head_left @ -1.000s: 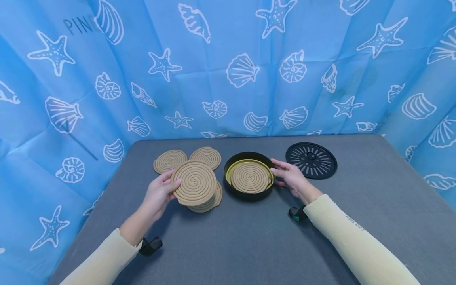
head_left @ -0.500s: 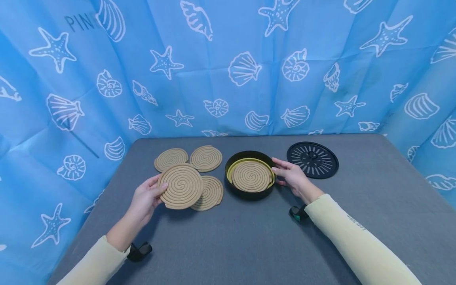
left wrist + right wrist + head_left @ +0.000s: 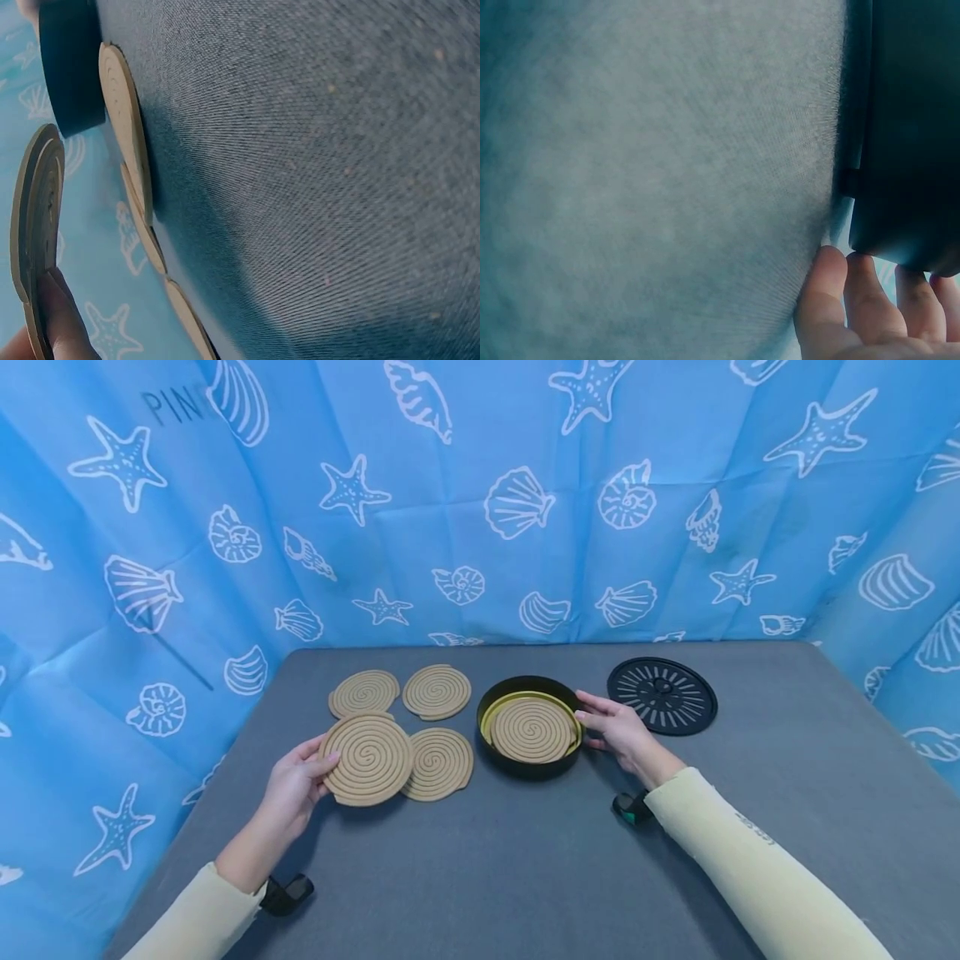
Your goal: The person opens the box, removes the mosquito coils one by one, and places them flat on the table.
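My left hand [image 3: 294,781] holds a tan mosquito coil [image 3: 367,760] by its left edge, thumb on top, above the table. In the left wrist view this held coil [image 3: 36,217] shows a layered edge. Below and right of it, another coil [image 3: 441,764] lies partly covered. Two more coils, one at the back left [image 3: 365,692] and one beside it [image 3: 437,691], lie flat behind. My right hand [image 3: 618,733] touches the right side of a round black tin [image 3: 525,772] with its fingertips. Inside the tin, a coil [image 3: 532,729] sits within a yellow inner rim [image 3: 517,697].
A black slotted lid [image 3: 693,702] with a central knob lies right of the tin, behind my right hand. Grey cloth [image 3: 510,877] covers the table. A blue curtain [image 3: 465,518] with shell prints hangs along the table's back edge.
My left hand has moved left and slightly toward me with the held coil, uncovering more of the coils beneath. My right hand has stayed at the tin.
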`<state>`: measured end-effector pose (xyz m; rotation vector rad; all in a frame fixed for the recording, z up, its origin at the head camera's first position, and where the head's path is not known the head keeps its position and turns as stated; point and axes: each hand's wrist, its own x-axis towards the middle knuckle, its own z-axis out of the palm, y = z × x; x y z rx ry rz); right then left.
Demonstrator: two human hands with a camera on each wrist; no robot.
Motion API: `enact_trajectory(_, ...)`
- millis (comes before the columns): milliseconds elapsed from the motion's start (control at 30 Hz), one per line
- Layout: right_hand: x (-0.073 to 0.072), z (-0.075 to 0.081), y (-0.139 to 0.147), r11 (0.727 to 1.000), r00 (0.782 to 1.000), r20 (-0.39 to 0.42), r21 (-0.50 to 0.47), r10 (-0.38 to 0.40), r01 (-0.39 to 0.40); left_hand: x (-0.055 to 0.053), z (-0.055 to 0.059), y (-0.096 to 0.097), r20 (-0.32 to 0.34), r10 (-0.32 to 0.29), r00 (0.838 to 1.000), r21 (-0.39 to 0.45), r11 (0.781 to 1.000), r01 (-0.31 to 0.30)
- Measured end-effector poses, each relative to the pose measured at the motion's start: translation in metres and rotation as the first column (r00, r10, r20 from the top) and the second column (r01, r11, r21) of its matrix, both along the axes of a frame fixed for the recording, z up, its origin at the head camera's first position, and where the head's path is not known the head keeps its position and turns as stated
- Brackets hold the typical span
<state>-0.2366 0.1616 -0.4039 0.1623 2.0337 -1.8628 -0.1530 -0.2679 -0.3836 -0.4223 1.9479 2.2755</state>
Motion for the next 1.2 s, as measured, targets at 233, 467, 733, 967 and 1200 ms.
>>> enact_trajectory(233,-0.001,0.001,0.000,1.000,1.000,0.015,-0.003,0.003,-0.003,-0.001,-0.003,-0.006,0.038,0.028,0.999,0.021,0.999,-0.028)
enact_trajectory(467,-0.001,0.001,0.001,1.000,1.000,0.012,-0.010,0.014,-0.014,-0.004,-0.008,-0.014,0.087,0.063,0.994,-0.035,0.998,-0.060)
enact_trajectory(733,0.000,0.001,0.001,1.000,1.000,0.007,-0.015,0.013,-0.013,-0.007,-0.013,-0.026,0.150,0.056,0.987,-0.030,0.998,-0.052)
enact_trajectory(967,-0.001,0.001,0.001,1.000,1.000,0.007,-0.016,0.012,-0.012,-0.015,-0.015,-0.043,0.183,0.017,0.983,-0.009,1.000,-0.015)
enact_trajectory(1200,0.000,0.002,0.001,1.000,1.000,0.013,-0.017,0.010,-0.010,-0.023,-0.013,-0.056,0.256,-0.007,0.967,0.015,1.000,0.003)
